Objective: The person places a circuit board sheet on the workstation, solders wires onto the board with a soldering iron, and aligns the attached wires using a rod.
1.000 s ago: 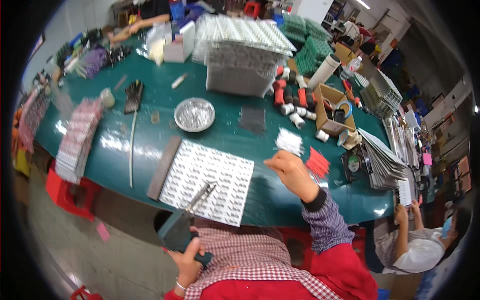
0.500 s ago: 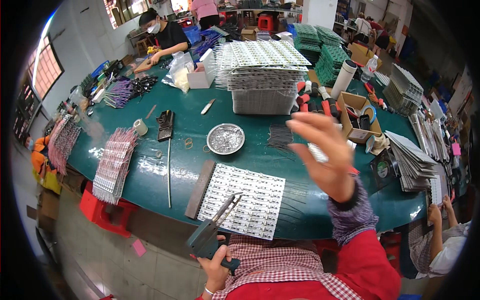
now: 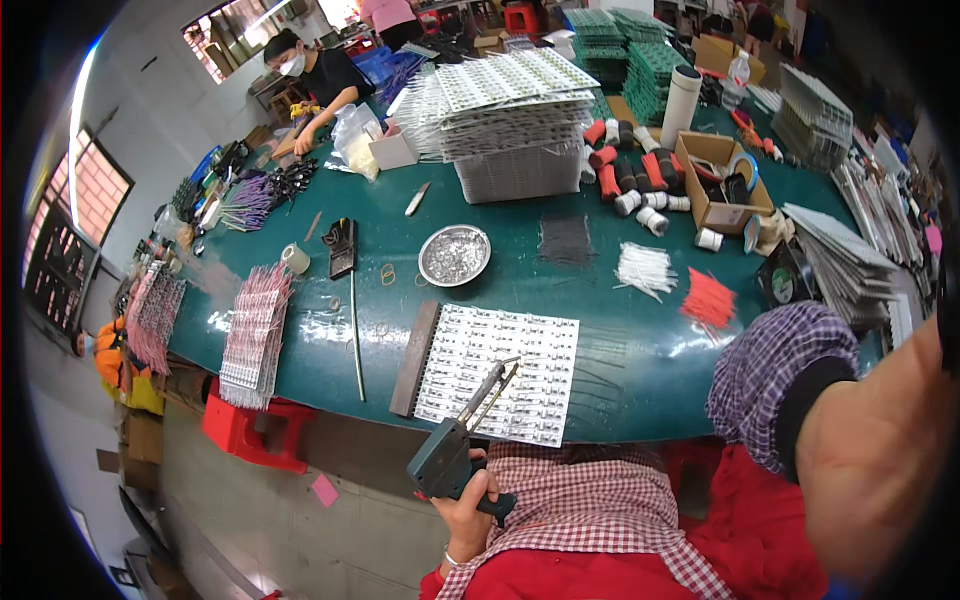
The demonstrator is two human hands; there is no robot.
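- Here on my feed, the left hand (image 3: pixel 468 515) has its fingers wrapped around the handle of a dark green soldering gun (image 3: pixel 438 458), its body just off the near edge of the green worktop (image 3: pixel 525 285)
- The gun's slim metal nose (image 3: pixel 484 391) slants up over a white circuit-board panel (image 3: pixel 545 405); whether it touches, I can't tell
- That panel lies flat at the worktop's near edge, a grey-brown bar (image 3: pixel 413 360) along its left side, thin dark wires (image 3: pixel 602 350) sticking out on its right
- Over to the right hand (image 3: pixel 875 460): it looms close to my camera, fingers cut off at the rim, so I can't tell whether they're clenched or released
- Beyond the panel sits a metal bowl (image 3: pixel 455 284) of silvery scraps, with black (image 3: pixel 566 240), white (image 3: pixel 645 269) and red wire bundles (image 3: pixel 709 298) to its right
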